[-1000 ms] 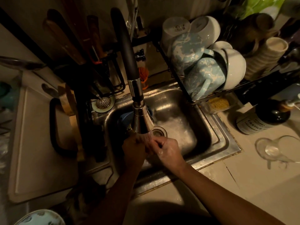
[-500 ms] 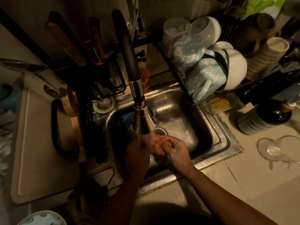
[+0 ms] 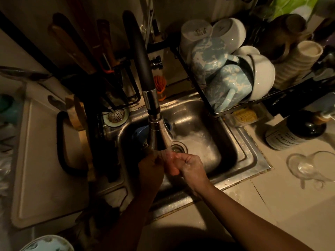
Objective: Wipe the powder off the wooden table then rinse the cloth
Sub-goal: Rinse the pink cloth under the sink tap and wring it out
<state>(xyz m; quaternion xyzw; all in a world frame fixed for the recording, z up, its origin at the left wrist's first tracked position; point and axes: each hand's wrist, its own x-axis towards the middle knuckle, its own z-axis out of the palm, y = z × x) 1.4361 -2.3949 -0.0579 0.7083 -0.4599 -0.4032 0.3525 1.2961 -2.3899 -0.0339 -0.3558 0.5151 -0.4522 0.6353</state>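
Pale tiled worktop [image 3: 272, 205] surrounds the station; dim lighting limits detail. A white board [image 3: 45, 160] lies flat on its left part. The steel sink [image 3: 253, 158] is set in the middle, its basin wet. A black wire rack [image 3: 194, 82] stands at the sink's back right corner, loaded with two blue marbled mugs [image 3: 226, 87] upended and white bowls [image 3: 262, 73] on edge. The tap [image 3: 139, 57], black above and chrome below, arches down over the basin; its spray head [image 3: 158, 136] runs water onto my hands. My left hand [image 3: 150, 171] sits directly under the spray head, back toward the camera; its fingers are hidden, so I cannot tell how they lie. My right hand [image 3: 193, 168] meets it from the right, fingers [image 3: 181, 157] curled in toward the left hand, wet. The cloth cannot be confirmed: only a pale wet shape [image 3: 171, 166] shows between the two hands in the stream, and I cannot tell whether it is fabric or my own skin, nor whether my right fingers pinch it. A dark labelled bottle [image 3: 293, 134] stands on the worktop right of the sink, a clear glass vessel [image 3: 308, 167] near it. A yellow sponge [image 3: 244, 115] lies in a tray under the rack. The drain [image 3: 179, 147] sits just behind my hands; a perforated strainer [image 3: 116, 115] rests at the sink's left rim.
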